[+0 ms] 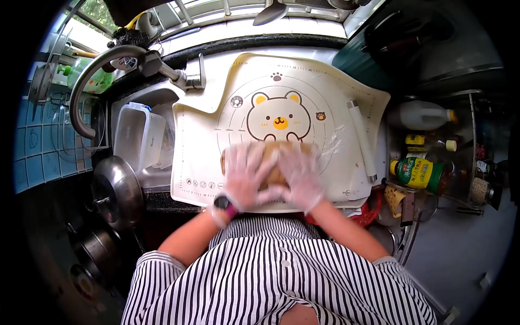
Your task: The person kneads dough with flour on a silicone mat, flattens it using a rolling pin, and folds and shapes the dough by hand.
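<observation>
Beneath both my palms lies a brown slab of dough [275, 177], near the front edge of a cream baking mat [200, 146] printed with a bear face. My left hand [246, 173], in a clear plastic glove, rests flat on the dough's left part with fingers spread. On the right part, my right hand [299, 174], gloved the same way, lies flat with fingers stretched out. The thumbs come close together in the middle. Much of the dough is hidden under the hands. A white rolling pin [362, 138] lies along the mat's right side.
On the left, a sink [162, 97] holds a clear plastic container [132, 135], with a curved faucet [81, 92] above. A steel pot lid [116, 192] stands at the counter's left front. Several bottles, one with a green cap [394, 167], fill a rack on the right.
</observation>
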A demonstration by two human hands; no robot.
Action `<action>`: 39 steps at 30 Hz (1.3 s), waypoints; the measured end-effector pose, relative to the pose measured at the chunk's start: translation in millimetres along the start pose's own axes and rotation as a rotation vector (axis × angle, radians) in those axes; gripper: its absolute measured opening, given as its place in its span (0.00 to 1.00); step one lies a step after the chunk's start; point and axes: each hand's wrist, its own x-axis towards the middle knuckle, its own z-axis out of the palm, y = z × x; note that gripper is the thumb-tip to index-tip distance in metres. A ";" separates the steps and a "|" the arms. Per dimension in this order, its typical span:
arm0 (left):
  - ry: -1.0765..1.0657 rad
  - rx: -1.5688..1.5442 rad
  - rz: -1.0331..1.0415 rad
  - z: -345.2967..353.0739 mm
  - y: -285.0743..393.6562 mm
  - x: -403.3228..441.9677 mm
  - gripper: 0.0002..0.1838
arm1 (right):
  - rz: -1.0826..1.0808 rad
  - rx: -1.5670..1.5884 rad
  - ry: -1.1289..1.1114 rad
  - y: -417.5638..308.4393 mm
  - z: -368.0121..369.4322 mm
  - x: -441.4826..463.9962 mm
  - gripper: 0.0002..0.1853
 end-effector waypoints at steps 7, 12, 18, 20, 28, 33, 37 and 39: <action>-0.181 0.084 0.020 23.6 -9.6 -22.9 0.51 | 0.058 0.032 -0.166 -13.6 16.0 -11.8 0.56; -0.232 0.062 -0.065 -0.9 -59.9 96.4 0.39 | 0.175 0.130 0.054 21.7 -26.3 85.7 0.53; -0.196 -0.085 -0.131 -4.9 -58.9 118.0 0.38 | 0.256 0.569 0.042 39.8 -31.9 98.0 0.49; -0.164 0.093 0.001 2.7 -44.0 75.9 0.42 | 0.111 0.313 0.165 27.1 -18.4 61.5 0.50; 0.042 -0.083 -0.093 -15.8 10.8 -3.8 0.33 | 0.336 0.328 0.331 51.6 -27.6 -78.7 0.36; 0.012 -0.047 -0.213 -2.0 -6.2 76.5 0.34 | 0.417 0.412 0.173 77.8 -68.0 -45.4 0.39; -0.315 -0.065 -0.250 -17.7 8.7 82.5 0.38 | 0.257 0.217 0.081 77.1 -66.5 -2.9 0.38; -0.223 0.024 -0.211 -14.5 15.0 64.2 0.38 | 0.232 0.122 0.213 98.0 -47.6 0.2 0.42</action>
